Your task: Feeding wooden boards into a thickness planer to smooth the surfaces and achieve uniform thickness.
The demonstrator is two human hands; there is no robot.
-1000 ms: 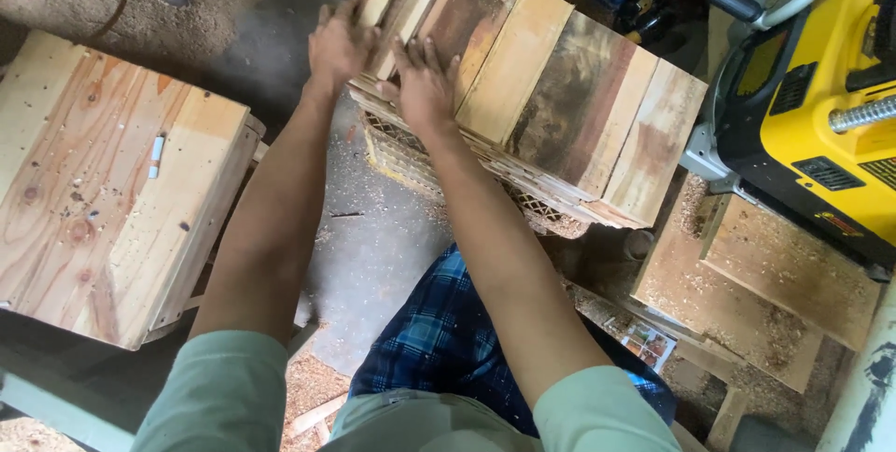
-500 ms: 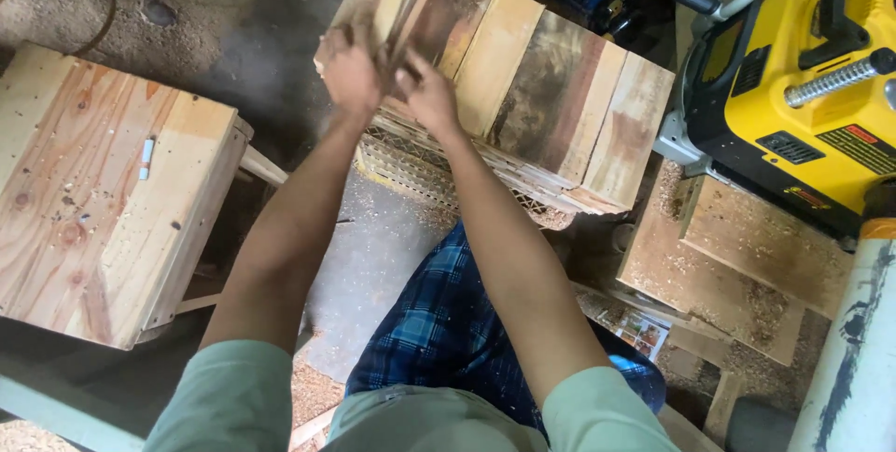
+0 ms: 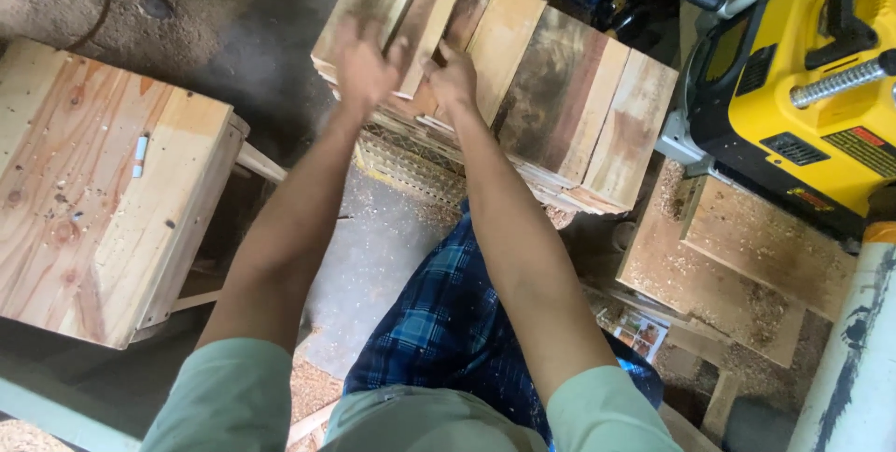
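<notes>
On plank stack (image 3: 551,107): 2 hands, left hand (image 3: 366,65) & right hand (image 3: 455,79).

Stack of rough wooden planks (image 3: 523,88) lies ahead; pale wooden stool (image 3: 93,181) left; yellow benchtop planer (image 3: 803,79) right.
</notes>
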